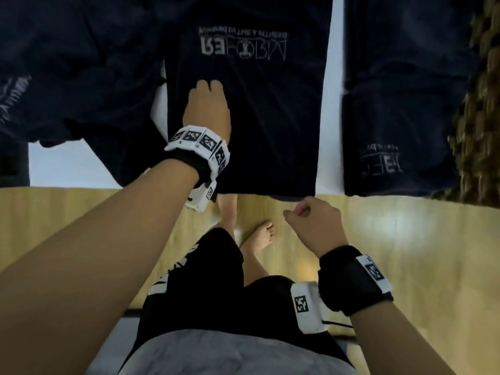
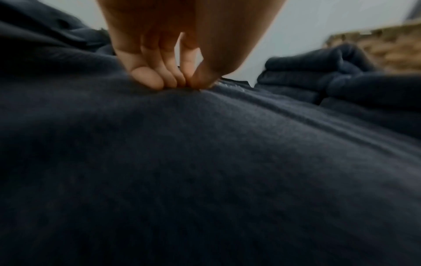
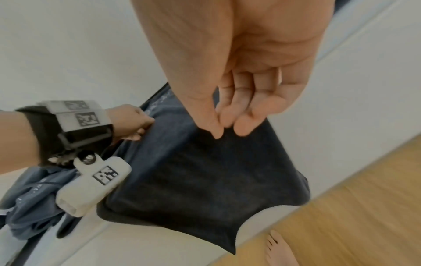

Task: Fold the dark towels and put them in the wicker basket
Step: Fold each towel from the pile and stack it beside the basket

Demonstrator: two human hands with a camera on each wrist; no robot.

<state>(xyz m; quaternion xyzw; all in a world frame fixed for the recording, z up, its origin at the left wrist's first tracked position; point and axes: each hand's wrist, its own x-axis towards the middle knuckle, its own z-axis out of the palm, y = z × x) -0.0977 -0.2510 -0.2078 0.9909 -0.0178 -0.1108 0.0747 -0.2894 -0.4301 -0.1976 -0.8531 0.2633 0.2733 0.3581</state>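
1. My left hand [image 1: 207, 106] pinches a ridge of the spread dark towel [image 1: 249, 117], thumb against fingertips [image 2: 148, 79], near its left edge on the white surface [image 1: 328, 77]. That pinch is shallow; if I pull hard, the fabric could slip out and the fold would go crooked.
2. My right hand [image 1: 313, 220] hangs just off the towel's near corner, fingers loosely curled and holding nothing. With that corner free, the towel's overhanging near edge could drag the whole cloth off the surface.
3. The crumpled towels [image 1: 67, 63] to the left touch the one I'm working on; lifting carelessly may snag them.
4. A folded towel stack [image 1: 400, 131] sits to the right beside the wicker basket [image 1: 481, 117]. A sloppy fold here probably won't stack flat there.
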